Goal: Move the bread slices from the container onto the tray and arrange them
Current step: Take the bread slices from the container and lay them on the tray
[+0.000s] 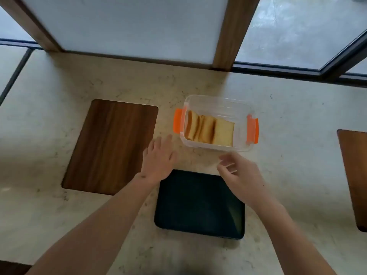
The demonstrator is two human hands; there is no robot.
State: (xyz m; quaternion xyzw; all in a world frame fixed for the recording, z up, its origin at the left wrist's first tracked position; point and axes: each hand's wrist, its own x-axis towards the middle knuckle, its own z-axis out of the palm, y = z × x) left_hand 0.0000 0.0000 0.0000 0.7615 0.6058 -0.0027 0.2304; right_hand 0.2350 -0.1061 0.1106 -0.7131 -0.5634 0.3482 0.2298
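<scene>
A clear plastic container [217, 101] with orange side clips stands open on the pale counter. Several bread slices [210, 131] lean against each other inside it. Just in front of it lies a dark rectangular tray [198, 205] with nothing on it. My left hand [158, 157] hovers flat, fingers spread, near the container's front left corner, holding nothing. Over the tray's far right corner, close to the container's front wall, my right hand [238, 173] has loosely curled fingers that are apart and holds nothing.
A brown wooden panel [111, 145] is set into the counter left of the container. Another brown panel [355, 175] shows at the right edge. Wooden posts and frosted glass [129, 26] rise behind the counter.
</scene>
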